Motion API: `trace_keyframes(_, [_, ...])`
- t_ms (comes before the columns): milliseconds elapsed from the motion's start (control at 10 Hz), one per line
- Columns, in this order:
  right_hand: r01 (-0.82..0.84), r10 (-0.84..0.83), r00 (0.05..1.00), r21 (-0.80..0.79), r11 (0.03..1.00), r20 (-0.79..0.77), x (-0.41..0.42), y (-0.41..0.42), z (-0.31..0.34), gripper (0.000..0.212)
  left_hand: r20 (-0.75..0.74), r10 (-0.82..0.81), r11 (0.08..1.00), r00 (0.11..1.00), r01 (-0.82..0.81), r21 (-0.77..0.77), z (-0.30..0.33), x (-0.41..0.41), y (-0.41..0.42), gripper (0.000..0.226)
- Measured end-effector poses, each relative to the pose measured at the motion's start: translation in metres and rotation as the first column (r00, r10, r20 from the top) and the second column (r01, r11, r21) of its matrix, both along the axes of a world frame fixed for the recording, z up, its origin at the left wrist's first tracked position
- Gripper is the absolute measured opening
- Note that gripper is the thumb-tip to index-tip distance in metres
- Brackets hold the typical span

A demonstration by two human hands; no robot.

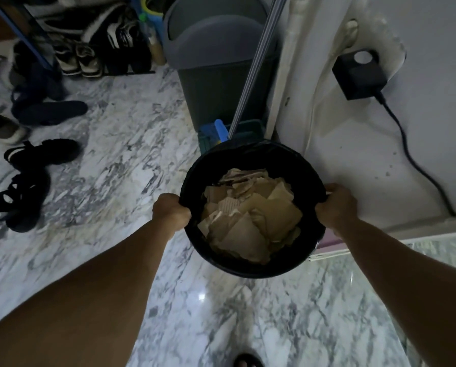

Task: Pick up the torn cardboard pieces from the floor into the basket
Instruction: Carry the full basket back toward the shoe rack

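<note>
— Where was the basket [250,268], and what had hold of it?

— It was held up over the marble floor [115,144], between both hands. The left hand [171,210] had its grip clamped on the left side of the rim, fingers curled over the edge; the right hand [333,206] gripped the right side of the rim the same way. So the basket hung between the two grips, its open mouth facing up toward the camera.

— And the torn cardboard pieces [250,215]?

— Inside the basket, piled in a loose heap that covered its bottom — brown, ragged-edged bits overlapping one another. They lay between the two hands and below the rim, touched by neither grip. The basket looked black inside, as if lined with a dark bag; I could not tell that for certain.

— What stood around it?

— Just beyond the basket stood a grey bin [216,64] with a rounded lid, and a long metal pole [253,67] leaned across its front, running down to something blue [220,131] behind the basket's far rim. To the right was a white wall [380,160] with a black plug adapter [360,75] and its cable [417,165] trailing down. To the left, black sandals [23,186] and other shoes lay scattered on the floor, with more shoes on a rack [89,43] at the back. A dark-sandalled toe [248,361] showed at the bottom edge.
</note>
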State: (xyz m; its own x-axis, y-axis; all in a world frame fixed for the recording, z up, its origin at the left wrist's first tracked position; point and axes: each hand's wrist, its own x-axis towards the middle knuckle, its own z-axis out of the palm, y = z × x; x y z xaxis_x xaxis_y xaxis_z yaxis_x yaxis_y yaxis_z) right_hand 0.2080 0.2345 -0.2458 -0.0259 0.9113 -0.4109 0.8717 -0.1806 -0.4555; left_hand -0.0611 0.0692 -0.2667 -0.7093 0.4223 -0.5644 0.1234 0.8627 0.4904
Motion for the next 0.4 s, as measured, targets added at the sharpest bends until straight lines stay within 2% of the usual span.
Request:
trace_keyframes(100, [0.002, -0.001, 1.000, 0.048, 0.999, -0.023, 0.003, 0.001, 0.000, 0.042, -0.040, -0.007, 1.000, 0.999, 0.008, 0.029, 0.004, 0.007, -0.002, 0.007])
trace_keyframes(200, [-0.009, 0.011, 0.997, 0.023, 1.000, -0.081, 0.008, 0.004, -0.005, 0.045, -0.017, 0.042, 0.997, 0.999, -0.041, 0.066, 0.006, 0.012, -0.001, 0.017])
trace_keyframes(300, [-0.059, 0.051, 0.991, -0.062, 0.996, -0.123, 0.014, 0.008, -0.005, 0.046, 0.049, 0.000, 1.000, 0.999, -0.001, 0.018, 0.011, 0.017, 0.000, 0.037])
trace_keyframes(400, [-0.121, 0.112, 0.991, -0.130, 0.984, -0.078, 0.017, 0.007, 0.007, 0.048, 0.115, -0.051, 0.998, 0.992, 0.053, -0.015, 0.040, 0.031, 0.000, 0.069])
